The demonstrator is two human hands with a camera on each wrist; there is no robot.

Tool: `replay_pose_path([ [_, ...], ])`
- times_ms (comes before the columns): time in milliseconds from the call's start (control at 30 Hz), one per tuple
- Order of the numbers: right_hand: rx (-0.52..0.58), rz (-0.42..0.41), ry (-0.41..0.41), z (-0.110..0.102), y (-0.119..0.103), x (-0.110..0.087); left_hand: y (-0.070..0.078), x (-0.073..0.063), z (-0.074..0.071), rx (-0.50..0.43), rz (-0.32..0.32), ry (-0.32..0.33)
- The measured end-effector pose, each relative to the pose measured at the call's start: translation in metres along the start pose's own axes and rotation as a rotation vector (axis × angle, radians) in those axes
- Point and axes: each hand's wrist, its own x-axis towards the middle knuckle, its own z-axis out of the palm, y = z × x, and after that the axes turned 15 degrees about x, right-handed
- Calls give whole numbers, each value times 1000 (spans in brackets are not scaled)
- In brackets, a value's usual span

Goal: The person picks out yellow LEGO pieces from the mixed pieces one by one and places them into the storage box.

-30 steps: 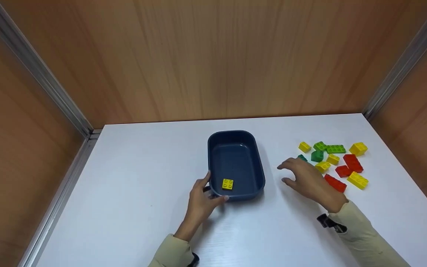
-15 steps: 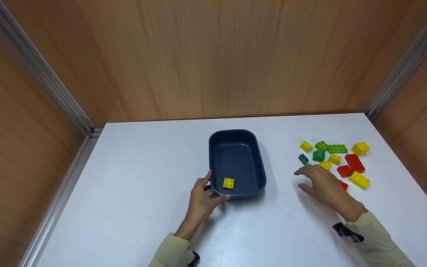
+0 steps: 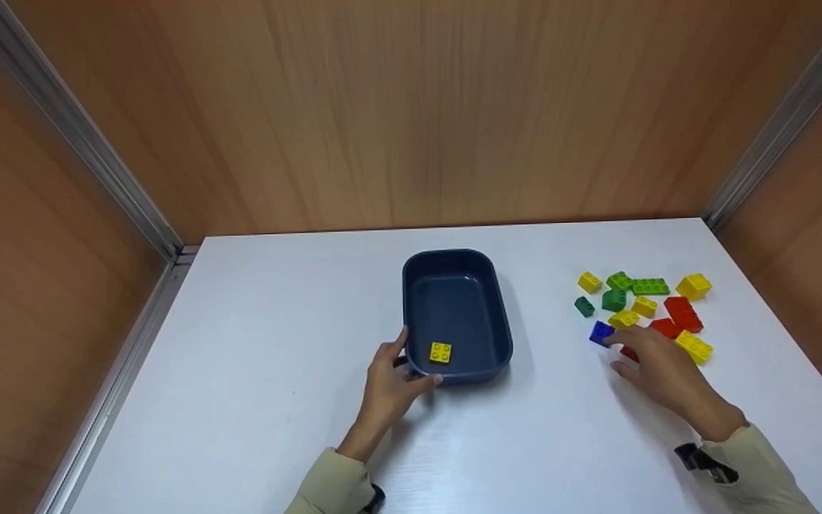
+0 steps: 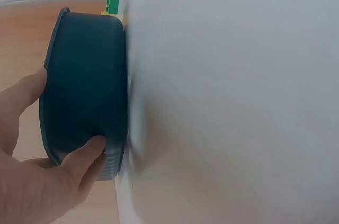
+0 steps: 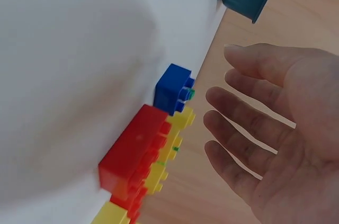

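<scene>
My left hand grips the near left corner of a dark blue rectangular dish, thumb at its near rim and fingers along its side. One yellow building brick lies inside, near that end. My right hand hovers over the near side of a group of loose bricks, fingers spread and slightly bent, holding nothing. Nearest its fingertips is a blue brick, standing studs up. A long red brick sits beside the blue one; the hand partly covers it in the head view.
Several yellow, green and red bricks lie close together on the white table's right side, among them a small dark green brick and a yellow brick at the far right. Wooden panels wall the table at the back and sides.
My right hand has moved right and toward me over the bricks, uncovering the small dark green brick and then the blue one. My left hand and the dish stay in place.
</scene>
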Motion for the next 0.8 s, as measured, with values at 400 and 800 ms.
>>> replay_pose_path([
  [400, -30, 69, -3, -10, 17, -16, 1, -1, 1, 15, -39, -6],
  [800, -52, 137, 1, -21, 32, -32, 1, -1, -1, 26, -13, -10],
])
